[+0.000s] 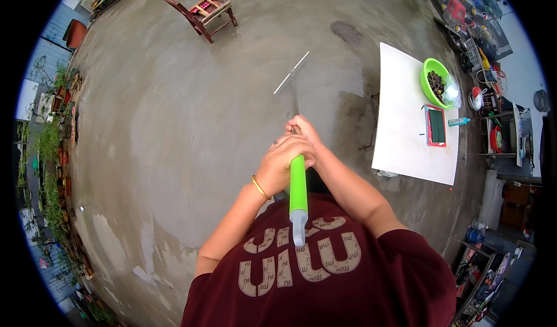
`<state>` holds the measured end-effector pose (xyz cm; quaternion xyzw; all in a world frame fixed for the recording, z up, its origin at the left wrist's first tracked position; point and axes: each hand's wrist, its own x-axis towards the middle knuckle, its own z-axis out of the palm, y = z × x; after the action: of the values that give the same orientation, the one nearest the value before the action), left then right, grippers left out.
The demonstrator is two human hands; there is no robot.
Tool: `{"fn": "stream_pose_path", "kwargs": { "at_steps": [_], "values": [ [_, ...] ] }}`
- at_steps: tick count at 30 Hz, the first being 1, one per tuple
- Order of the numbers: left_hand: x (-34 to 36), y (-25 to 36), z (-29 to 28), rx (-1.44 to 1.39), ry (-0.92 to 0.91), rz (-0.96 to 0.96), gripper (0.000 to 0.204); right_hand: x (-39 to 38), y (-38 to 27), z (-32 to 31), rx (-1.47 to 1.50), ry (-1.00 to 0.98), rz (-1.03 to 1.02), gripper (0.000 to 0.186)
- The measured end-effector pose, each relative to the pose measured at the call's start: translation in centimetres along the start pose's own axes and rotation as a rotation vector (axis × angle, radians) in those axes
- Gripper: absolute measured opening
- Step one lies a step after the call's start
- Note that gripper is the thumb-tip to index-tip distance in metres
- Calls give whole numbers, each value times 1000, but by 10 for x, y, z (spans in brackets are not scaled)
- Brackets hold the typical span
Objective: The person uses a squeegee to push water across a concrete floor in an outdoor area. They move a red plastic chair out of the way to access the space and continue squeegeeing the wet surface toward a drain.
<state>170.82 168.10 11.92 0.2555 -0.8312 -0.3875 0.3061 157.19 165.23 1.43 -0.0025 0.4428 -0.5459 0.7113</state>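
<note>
Both of my hands are wrapped round the pole of a floor squeegee, whose green grip with a grey hanging end points back at my chest. My left hand, with a ring and a gold bracelet on that arm, is closed just ahead of the green grip. Slightly farther along the pole, my right hand is closed too, partly hidden behind the left. The thin pole runs forward to a pale, narrow squeegee blade, slanted on the wet grey concrete floor.
At right stands a white table bearing a green basin of dark round items and a red-framed board. A wooden chair is at the far left. Potted plants line the left edge; cluttered shelves are at right.
</note>
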Motion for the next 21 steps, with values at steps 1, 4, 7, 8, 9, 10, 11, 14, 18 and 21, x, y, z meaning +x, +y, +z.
{"fn": "stream_pose_path", "kwargs": {
  "at_steps": [1, 4, 7, 8, 9, 10, 11, 14, 18, 21],
  "values": [
    [23, -12, 6, 9, -3, 64, 28, 9, -16, -6, 49, 10, 33, 20],
    [94, -33, 18, -79, -27, 224, 18, 26, -75, -22, 39, 61, 44, 17],
    [156, -63, 37, -92, -172, 315, 17, 27, -131, -30, -399, 285, -300, 33],
    [179, -66, 42, -131, -215, 331, 16, 30, -150, -42, -574, 381, -464, 34],
    [202, -68, 48, -144, -248, 364, 15, 30, -169, -56, -750, 481, -626, 35],
    [224, -73, 53, -152, -276, 402, 15, 13, -196, -44, -714, 500, -674, 31],
    [240, -78, 57, -159, -305, 423, 15, -11, -218, -28, -675, 513, -706, 28],
    [300, -90, 69, -226, -435, 420, 13, -61, -261, -34, -867, 438, -956, 36],
    [368, -103, 96, -306, -580, 512, 12, -92, -271, -12, -1105, 358, -1125, 46],
    [410, -119, 125, -368, -742, 631, 11, -73, -255, -3, -639, 445, -1078, 37]
  ]
}}
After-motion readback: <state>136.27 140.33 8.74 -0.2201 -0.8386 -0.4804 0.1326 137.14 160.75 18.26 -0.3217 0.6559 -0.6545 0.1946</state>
